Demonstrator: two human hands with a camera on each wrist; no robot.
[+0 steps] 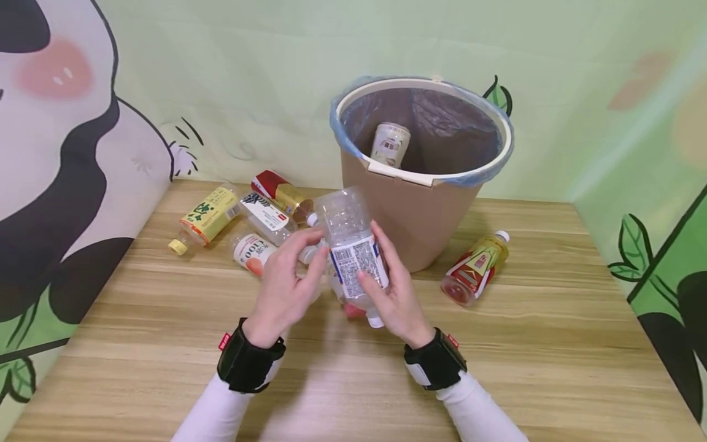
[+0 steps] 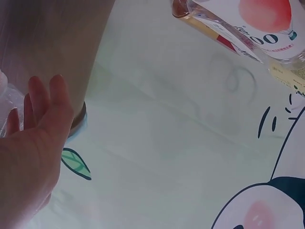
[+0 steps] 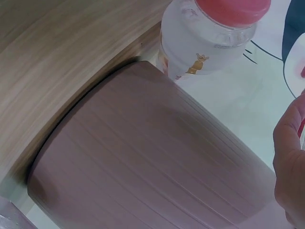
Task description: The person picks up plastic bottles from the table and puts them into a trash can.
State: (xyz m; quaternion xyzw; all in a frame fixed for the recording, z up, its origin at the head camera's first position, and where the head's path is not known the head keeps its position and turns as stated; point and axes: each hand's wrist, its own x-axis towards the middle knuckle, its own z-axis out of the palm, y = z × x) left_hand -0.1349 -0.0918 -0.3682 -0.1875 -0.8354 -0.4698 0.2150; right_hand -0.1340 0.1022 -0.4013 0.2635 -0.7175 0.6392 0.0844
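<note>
My right hand (image 1: pixel 400 298) grips a clear plastic bottle (image 1: pixel 345 212) in front of the bin, thumb across its white printed label. The bottle is tilted upside down, its white cap low. My left hand (image 1: pixel 284 282) is beside it, fingers loosely bent; in the left wrist view the fingers (image 2: pixel 59 95) look relaxed. Whether they touch the bottle I cannot tell. Behind the held bottle, mostly hidden, is a clear bottle with a pink cap (image 3: pixel 233 9). Left of it lies a clear bottle with a peach label (image 1: pixel 251 252).
A brown bin (image 1: pixel 422 215) with a blue liner stands behind the hands, a pale can (image 1: pixel 391 146) inside. To the left lie a yellow-labelled bottle (image 1: pixel 212 212), a white-labelled bottle (image 1: pixel 267 215) and a red-labelled bottle (image 1: pixel 282 193). Another red-labelled bottle (image 1: pixel 476 267) lies right of the bin.
</note>
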